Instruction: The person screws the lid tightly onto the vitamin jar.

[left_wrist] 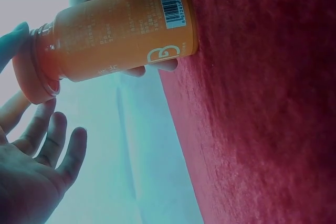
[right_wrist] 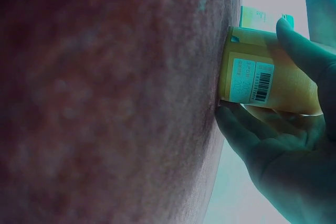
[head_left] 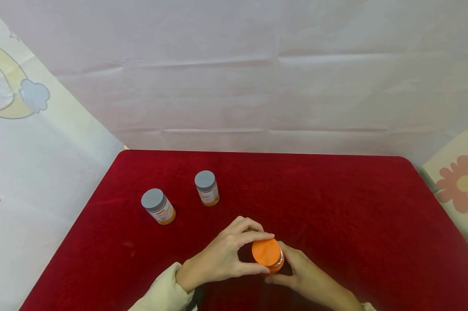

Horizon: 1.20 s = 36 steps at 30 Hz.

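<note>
Upright on the red cloth, close to the person, stands an orange bottle [left_wrist: 121,30] with a barcode and white print on its side. My left hand [head_left: 230,250] pinches its orange cap [head_left: 266,252] between thumb and index finger, the other fingers spread. Part of the bottle's neck [left_wrist: 48,53] shows below the cap in the left wrist view. Lower down, my right hand [head_left: 307,274] grips the bottle's body, its thumb on one side and fingers on the other. A white label [right_wrist: 252,81] shows between them in the right wrist view.
Two grey-lidded jars with white labels stand farther back on the left: one jar [head_left: 158,206] at far left, another jar [head_left: 207,188] nearer the middle. The red-covered table [head_left: 354,207] meets a pale wall sheet [head_left: 257,86] behind; printed sheets flank both sides.
</note>
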Each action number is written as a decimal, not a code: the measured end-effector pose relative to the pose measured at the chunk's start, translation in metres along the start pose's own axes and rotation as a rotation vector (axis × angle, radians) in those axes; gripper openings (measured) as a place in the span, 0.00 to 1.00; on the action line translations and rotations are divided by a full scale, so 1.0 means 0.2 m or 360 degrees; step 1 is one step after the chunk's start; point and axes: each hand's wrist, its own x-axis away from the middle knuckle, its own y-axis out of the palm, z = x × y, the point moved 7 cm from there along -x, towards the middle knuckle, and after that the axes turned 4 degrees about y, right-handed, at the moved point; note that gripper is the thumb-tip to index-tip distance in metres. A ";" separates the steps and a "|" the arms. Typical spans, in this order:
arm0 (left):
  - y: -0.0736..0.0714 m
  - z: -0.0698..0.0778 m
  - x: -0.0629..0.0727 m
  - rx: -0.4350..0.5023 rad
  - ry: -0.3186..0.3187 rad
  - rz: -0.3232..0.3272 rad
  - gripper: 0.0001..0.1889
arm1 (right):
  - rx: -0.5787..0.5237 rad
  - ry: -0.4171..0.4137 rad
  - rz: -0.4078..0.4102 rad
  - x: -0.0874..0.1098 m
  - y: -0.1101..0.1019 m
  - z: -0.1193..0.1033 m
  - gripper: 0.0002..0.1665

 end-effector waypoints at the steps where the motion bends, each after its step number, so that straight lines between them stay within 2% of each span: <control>1: 0.00 0.00 0.00 -0.0001 -0.0001 -0.0005 0.29 | 0.0002 -0.0001 0.0000 0.00 0.00 0.00 0.32; 9: 0.01 0.01 -0.02 0.0010 0.0005 -0.0053 0.28 | 0.0052 0.0019 0.0012 -0.01 -0.01 0.00 0.34; 17: 0.02 0.01 -0.03 -0.0041 0.0025 -0.0107 0.28 | 0.0052 -0.0061 0.0054 -0.01 -0.01 -0.02 0.30; 24: 0.03 0.01 -0.03 -0.0187 0.0079 -0.0165 0.27 | 0.0033 -0.0050 0.0069 -0.01 0.00 -0.01 0.28; 32: 0.04 0.00 -0.03 -0.0064 -0.0001 -0.0296 0.27 | 0.0036 -0.0012 0.0068 -0.01 -0.01 -0.01 0.28; 36: 0.05 0.01 -0.04 -0.0016 0.0005 -0.0372 0.27 | 0.0027 0.0004 0.0050 -0.01 -0.01 -0.01 0.32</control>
